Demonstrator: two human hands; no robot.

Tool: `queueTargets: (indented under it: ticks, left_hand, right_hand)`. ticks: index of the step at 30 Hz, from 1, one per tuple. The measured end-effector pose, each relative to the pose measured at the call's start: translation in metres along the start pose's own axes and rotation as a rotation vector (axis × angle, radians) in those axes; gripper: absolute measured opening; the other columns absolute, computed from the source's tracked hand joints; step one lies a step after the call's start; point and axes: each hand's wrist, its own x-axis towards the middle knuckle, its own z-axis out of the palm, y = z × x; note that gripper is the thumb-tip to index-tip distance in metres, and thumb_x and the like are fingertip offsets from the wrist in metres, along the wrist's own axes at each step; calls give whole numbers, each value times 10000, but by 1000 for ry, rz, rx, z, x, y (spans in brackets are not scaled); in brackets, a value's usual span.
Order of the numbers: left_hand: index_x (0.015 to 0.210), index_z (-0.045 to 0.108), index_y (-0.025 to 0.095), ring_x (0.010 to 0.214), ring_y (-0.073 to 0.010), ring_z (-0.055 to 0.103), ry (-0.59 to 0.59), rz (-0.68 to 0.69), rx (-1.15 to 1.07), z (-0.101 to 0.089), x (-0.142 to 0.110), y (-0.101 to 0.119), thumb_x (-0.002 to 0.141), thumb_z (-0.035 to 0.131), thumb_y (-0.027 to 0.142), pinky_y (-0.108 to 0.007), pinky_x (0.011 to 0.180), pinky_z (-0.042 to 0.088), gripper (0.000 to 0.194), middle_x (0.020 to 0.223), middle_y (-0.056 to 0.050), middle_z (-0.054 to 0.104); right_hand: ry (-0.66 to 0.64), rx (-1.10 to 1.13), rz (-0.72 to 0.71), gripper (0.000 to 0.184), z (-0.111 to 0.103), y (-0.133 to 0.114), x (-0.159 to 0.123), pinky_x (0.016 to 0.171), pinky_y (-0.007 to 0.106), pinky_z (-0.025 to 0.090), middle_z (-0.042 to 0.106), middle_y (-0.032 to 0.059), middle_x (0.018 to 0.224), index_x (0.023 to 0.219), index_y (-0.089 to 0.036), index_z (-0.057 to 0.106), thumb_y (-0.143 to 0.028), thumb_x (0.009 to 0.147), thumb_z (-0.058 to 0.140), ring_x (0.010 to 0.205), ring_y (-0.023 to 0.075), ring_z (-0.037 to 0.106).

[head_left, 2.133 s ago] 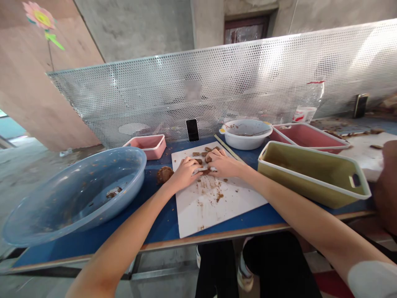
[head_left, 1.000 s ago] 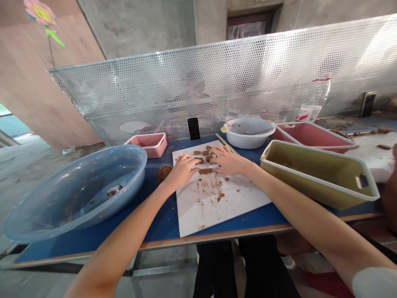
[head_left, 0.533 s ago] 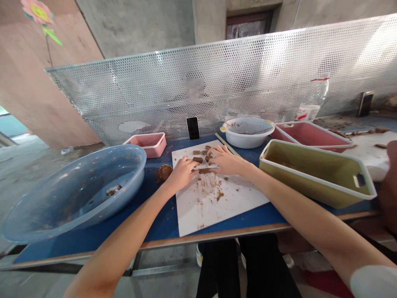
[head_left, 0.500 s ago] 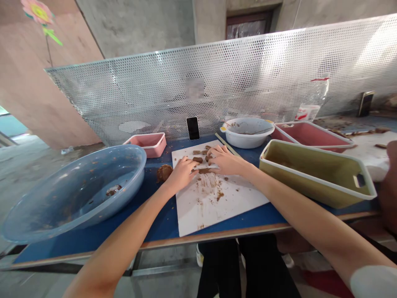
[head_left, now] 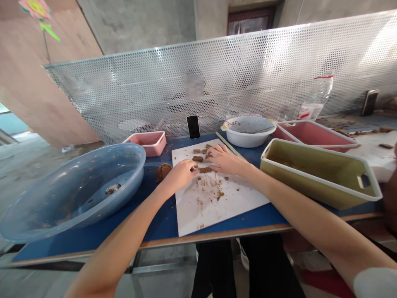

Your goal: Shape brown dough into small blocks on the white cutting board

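A short roll of brown clay-like material lies on a smeared white board. My left hand is curled, its thumb and fingers closed at the roll's left end. My right hand is bent over the other side, its thumb at the roll's right end and its fingertips by a brown bit behind it. Just beyond them sits a short clay piece, with several more at the board's back edge. A bigger brown lump rests left of the board. The fingers partly hide the roll's ends.
A large blue basin stands at left, near a small pink basket. A phone leans on the perforated metal screen. A pale stick, a white basin, an olive bin and a bottle are at right.
The fingers of my left hand have curled in around the roll's left end, where they were stretched forward before. My right hand stays nearly in place. The view has shifted slightly.
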Motion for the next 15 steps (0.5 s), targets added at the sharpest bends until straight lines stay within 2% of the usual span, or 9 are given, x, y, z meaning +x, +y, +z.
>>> queueTargets:
  ticks: [2,4,9,15]
  left_hand:
    - [1036,873,240,1067,-305,777,-109,81,13,-1,0,-1,1055,798,295,-467,993,650,94,1053,-99,788]
    - [1058,886,254,1107,-318,763,-144,115,46,-2,-1,-1,1030,822,273,-473,1003,647,72,1051,-98,784]
    - [1343,813,214,1271,-357,665,39,22,239,-7,-1,0,1063,689,140,-536,1117,588,315,1246,-138,778]
    - [1383,806,212,1323,-401,598,56,-127,389,-27,-1,-15,1042,679,128,-569,1164,522,374,1357,-158,770]
  right_hand:
    - [-7,10,9,303,-2,-1,0,1165,583,405,645,195,1470,1323,-202,812,-328,1142,605,1399,421,531]
    - [-9,12,16,301,-3,-2,-1,1160,584,402,642,196,1477,1323,-201,815,-328,1139,614,1397,425,531]
    - [43,-7,18,304,2,2,0,1131,570,419,647,190,1458,1297,-199,811,-384,1141,628,1407,422,518]
    - [61,-37,24,304,7,6,0,1106,551,413,648,184,1463,1266,-210,811,-393,1148,599,1341,389,531]
